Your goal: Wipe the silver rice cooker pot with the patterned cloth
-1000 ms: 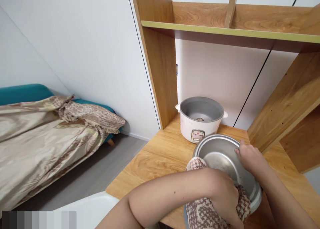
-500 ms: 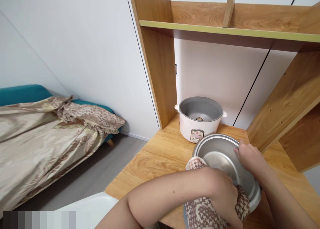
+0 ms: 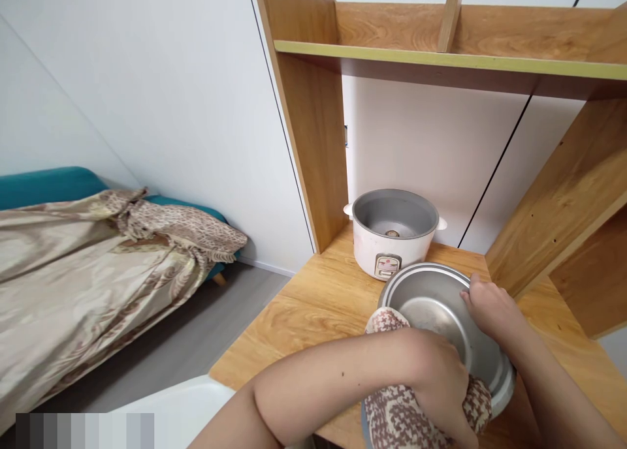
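Note:
A round metal inner pot [image 3: 431, 302] is tilted toward me over the wooden counter [image 3: 313, 302]. My right hand [image 3: 490, 305] grips its far right rim, fingers curled over the edge. My left hand [image 3: 441, 384] is closed on a brown-and-white patterned cloth [image 3: 406, 410] and presses it against the pot's near inside wall. Behind the pot stands a white rice cooker body [image 3: 394, 230], lid off and with nothing inside, its control panel facing me.
A wooden shelf unit [image 3: 313, 123] rises at the back and right of the counter. To the left, lower down, lies a teal sofa [image 3: 44, 185] covered by a beige patterned blanket [image 3: 93, 260]. A white object's edge [image 3: 181, 403] shows below the counter.
My left hand with the cloth has shifted slightly along the pot's inside. The pot and my right hand stay where they were.

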Demonstrator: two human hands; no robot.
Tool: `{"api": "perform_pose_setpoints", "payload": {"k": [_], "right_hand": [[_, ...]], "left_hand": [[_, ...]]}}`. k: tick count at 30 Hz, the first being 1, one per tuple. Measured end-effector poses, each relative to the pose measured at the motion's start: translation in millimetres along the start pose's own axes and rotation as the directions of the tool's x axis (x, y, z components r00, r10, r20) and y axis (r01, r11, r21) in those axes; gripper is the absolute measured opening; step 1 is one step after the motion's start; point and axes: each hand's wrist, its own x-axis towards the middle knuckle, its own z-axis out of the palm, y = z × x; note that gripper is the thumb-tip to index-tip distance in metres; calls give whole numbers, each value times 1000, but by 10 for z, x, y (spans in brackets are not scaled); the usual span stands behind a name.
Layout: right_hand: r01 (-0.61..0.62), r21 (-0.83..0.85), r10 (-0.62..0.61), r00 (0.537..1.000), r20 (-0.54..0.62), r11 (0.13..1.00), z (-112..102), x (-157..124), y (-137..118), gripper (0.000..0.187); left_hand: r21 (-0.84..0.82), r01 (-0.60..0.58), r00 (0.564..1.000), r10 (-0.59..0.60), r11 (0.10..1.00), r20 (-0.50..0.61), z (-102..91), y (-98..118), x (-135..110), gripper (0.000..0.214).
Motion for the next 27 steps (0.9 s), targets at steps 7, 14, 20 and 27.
{"api": "perform_pose_setpoints", "payload": {"k": [7,14,20,27], "right_hand": [[-12,5,12,1000,2,1000,6,13,0,24],[-11,9,11,1000,-5,1000,14,10,-3,23],[1,13,0,1000,-13,1000,13,9,2,21],[4,24,-3,1000,-12,1000,5,8,0,20]], "left_hand": [[-30,-4,1000,4,1000,11,1,-5,7,83],[-66,-2,997,7,998,80,-41,-9,-43,77],[-27,20,999,-19,999,31,6,-6,7,70],[6,-23,1000,23,1000,-18,13,-24,22,60]]}}
